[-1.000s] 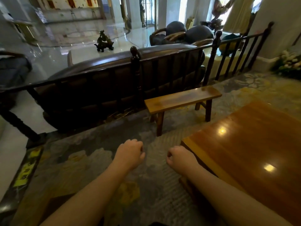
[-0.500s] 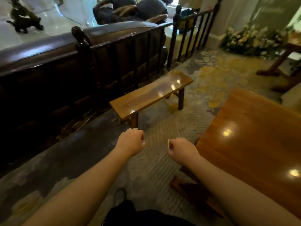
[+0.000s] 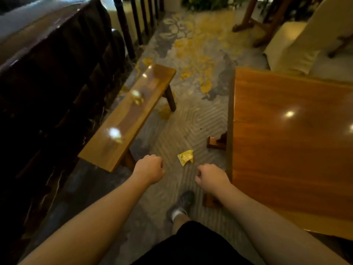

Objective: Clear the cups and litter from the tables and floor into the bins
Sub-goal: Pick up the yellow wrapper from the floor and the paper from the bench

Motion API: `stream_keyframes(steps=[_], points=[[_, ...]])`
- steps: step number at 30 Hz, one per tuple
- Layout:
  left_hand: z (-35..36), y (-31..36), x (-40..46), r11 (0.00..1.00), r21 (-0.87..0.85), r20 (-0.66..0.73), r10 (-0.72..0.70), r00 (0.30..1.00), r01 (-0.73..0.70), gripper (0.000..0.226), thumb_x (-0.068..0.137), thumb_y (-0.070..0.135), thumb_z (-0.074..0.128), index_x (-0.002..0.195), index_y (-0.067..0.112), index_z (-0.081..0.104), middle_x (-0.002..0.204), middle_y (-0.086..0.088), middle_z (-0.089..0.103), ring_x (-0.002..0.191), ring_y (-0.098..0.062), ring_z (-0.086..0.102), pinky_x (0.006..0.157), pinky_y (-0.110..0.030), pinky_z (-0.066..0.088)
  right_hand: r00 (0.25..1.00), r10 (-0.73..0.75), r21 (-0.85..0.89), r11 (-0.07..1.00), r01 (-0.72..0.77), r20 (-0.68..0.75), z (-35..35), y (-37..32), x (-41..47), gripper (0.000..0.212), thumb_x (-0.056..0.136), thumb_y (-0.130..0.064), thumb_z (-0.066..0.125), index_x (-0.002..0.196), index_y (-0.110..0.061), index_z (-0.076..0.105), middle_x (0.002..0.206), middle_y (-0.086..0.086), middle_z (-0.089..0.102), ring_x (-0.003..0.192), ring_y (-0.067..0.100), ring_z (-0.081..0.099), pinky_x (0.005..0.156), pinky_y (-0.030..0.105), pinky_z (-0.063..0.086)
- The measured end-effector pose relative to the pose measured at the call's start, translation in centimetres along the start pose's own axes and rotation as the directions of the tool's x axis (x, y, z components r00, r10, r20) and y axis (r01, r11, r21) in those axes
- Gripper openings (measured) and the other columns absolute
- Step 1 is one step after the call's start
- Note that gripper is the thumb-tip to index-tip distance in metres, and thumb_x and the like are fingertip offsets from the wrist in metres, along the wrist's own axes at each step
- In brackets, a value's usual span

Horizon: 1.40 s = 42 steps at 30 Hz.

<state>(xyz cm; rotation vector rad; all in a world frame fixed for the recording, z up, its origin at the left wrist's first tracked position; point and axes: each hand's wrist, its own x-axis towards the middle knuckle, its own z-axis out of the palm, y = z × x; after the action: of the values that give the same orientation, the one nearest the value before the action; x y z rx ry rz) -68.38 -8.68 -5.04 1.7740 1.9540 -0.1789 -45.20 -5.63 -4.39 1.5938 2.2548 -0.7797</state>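
Note:
A crumpled yellow wrapper [image 3: 185, 157] lies on the patterned carpet between the low wooden bench [image 3: 131, 115] and the large wooden table [image 3: 286, 146]. My left hand [image 3: 150, 169] hangs as a loose fist just left of the wrapper and nearer to me, holding nothing. My right hand [image 3: 211, 180] is also curled shut with nothing in it, just right of the wrapper and close to the table's edge. Both hands are above the floor, apart from the wrapper. No cups or bins are in view.
A dark wooden railing [image 3: 57, 77] runs along the left behind the bench. The table's feet [image 3: 215, 143] stick out onto the carpet near the wrapper. A cream covered chair [image 3: 298, 44] stands at the far right. My shoe [image 3: 183, 203] is on the carpet below my hands.
The view has tilted down and to the right, along the aisle between bench and table. The yellow wrapper has come into view on the carpet. Both hands stay curled.

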Motion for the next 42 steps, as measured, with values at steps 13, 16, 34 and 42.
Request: stream_keyframes(steps=[13, 16, 34, 42], points=[[-0.6, -5.3, 25.4, 0.986, 0.167, 0.277, -0.055, 0.959, 0.009, 0.041, 0.090, 0.045, 0.056, 0.118, 0.015, 0.058, 0.118, -0.010, 0.057, 0.114, -0.034, 0.054, 0.092, -0.051, 0.050, 0.930, 0.233, 0.157, 0.945, -0.286, 0.285, 1.6, 5.6, 24.8, 0.033, 0.089, -0.036, 0.057, 0.111, -0.013, 0.068, 0.119, 0.013, 0.069, 0.111, 0.033, 0.065, 0.087, 0.039, 0.054], [1.5, -6.7, 30.6, 0.986, 0.167, 0.338, -0.059, 0.939, 0.002, 0.047, 0.091, 0.046, 0.058, 0.125, 0.015, 0.051, 0.123, -0.011, 0.053, 0.118, -0.035, 0.052, 0.093, -0.052, 0.050, 0.891, 0.306, 0.186, 0.906, -0.381, 0.334, 3.0, 7.8, 28.8, 0.033, 0.092, -0.033, 0.059, 0.116, -0.011, 0.067, 0.120, 0.013, 0.068, 0.111, 0.033, 0.064, 0.087, 0.038, 0.052], [41.0, -17.1, 62.7, 0.949, 0.243, 0.551, 0.036, 0.834, -0.202, 0.102, 0.090, 0.044, 0.066, 0.158, 0.031, -0.010, 0.168, -0.008, -0.012, 0.151, -0.046, -0.006, 0.116, -0.068, 0.017, 0.776, 0.501, 0.357, 0.695, -0.625, 0.383, 34.3, 15.8, 57.7, 0.067, 0.091, -0.035, 0.065, 0.148, -0.017, 0.035, 0.147, 0.019, 0.045, 0.131, 0.041, 0.048, 0.105, 0.046, 0.041], [48.5, -23.1, 68.5, 0.934, 0.222, 0.620, 0.087, 0.780, -0.281, 0.119, 0.081, 0.065, 0.065, 0.152, 0.038, -0.025, 0.161, -0.005, -0.036, 0.142, -0.058, -0.024, 0.111, -0.077, 0.014, 0.815, 0.547, 0.170, 0.799, -0.577, 0.190, 43.1, 17.2, 66.5, 0.116, 0.073, -0.058, 0.079, 0.159, -0.027, 0.008, 0.168, 0.014, 0.003, 0.150, 0.048, 0.008, 0.114, 0.059, 0.030]])
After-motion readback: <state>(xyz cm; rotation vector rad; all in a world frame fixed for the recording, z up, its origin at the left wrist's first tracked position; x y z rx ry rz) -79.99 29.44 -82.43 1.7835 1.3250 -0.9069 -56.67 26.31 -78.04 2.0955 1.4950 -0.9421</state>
